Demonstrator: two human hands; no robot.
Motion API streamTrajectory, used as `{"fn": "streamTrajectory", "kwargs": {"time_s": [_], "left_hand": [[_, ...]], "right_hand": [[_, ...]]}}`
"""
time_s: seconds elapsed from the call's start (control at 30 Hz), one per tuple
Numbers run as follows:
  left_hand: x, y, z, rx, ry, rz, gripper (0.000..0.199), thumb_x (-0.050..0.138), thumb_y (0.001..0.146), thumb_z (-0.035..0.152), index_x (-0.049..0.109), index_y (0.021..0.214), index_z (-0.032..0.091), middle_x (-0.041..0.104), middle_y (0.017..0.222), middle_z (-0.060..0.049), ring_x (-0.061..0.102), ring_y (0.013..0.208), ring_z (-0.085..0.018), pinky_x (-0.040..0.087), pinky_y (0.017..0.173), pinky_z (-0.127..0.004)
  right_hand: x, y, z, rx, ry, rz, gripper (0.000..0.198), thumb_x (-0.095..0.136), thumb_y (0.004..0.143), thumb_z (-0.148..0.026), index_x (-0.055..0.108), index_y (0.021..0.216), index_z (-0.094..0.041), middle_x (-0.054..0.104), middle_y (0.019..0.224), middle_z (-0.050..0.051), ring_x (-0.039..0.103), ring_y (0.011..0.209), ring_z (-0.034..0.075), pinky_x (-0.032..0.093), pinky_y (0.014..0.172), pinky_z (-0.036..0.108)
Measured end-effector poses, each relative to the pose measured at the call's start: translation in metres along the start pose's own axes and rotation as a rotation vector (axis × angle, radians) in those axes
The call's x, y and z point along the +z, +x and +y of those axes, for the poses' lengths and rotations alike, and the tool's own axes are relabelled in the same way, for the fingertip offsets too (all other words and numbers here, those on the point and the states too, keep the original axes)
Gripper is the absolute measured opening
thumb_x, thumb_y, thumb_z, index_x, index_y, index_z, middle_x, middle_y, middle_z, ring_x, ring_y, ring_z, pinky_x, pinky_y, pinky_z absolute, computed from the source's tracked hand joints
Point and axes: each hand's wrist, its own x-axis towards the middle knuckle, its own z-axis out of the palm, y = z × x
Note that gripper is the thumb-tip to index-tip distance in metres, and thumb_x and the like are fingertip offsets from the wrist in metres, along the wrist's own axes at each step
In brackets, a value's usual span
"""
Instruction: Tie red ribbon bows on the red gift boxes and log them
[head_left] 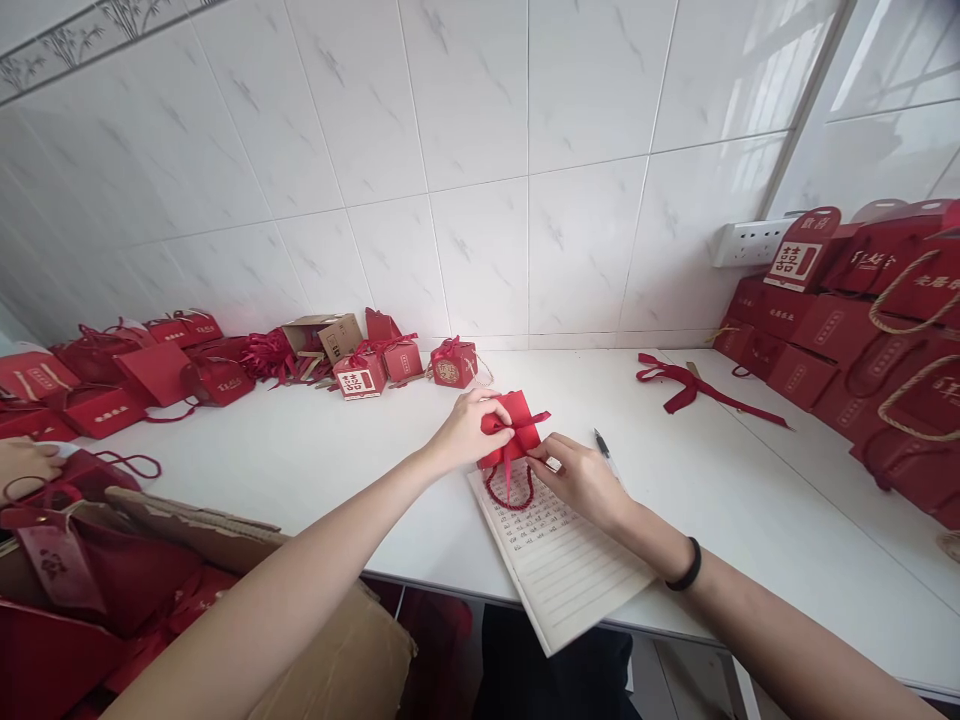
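Note:
A small red gift box (514,403) rests on the upper part of a lined notebook (570,585) at the middle of the table. A red ribbon (508,482) crosses the box and is knotted in a bow, and a dark red cord handle (517,508) loops out below. My left hand (469,428) comes in from the left, thumb and fingers closed on the bow's left loop. On the other side, my right hand (577,478) pinches the lower right edge of the box; the exact spot between its fingertips is partly hidden.
A pen (604,446) lies beside the notebook. Loose red ribbons (694,385) lie right, before stacked red boxes (817,340). More red boxes (217,380) line the left, near a ribbon bundle (268,355). An open carton (330,640) stands front left; another person's hand (30,465) is beyond it.

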Motion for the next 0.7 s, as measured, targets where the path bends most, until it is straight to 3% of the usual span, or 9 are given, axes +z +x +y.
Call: {"fn": "streamTrajectory", "kwargs": {"time_s": [0.7], "left_hand": [[0.0006, 0.0005, 0.002, -0.054, -0.056, -0.018, 0.004, 0.063, 0.07, 0.024, 0.061, 0.071, 0.02, 0.051, 0.109, -0.006, 0.043, 0.117, -0.024, 0.034, 0.102, -0.042]], "right_hand": [[-0.003, 0.0025, -0.0011, -0.044, -0.033, -0.059, 0.016, 0.043, 0.081, -0.013, 0.04, 0.067, -0.019, 0.046, 0.065, 0.001, 0.044, 0.054, 0.014, 0.035, 0.05, 0.024]]}}
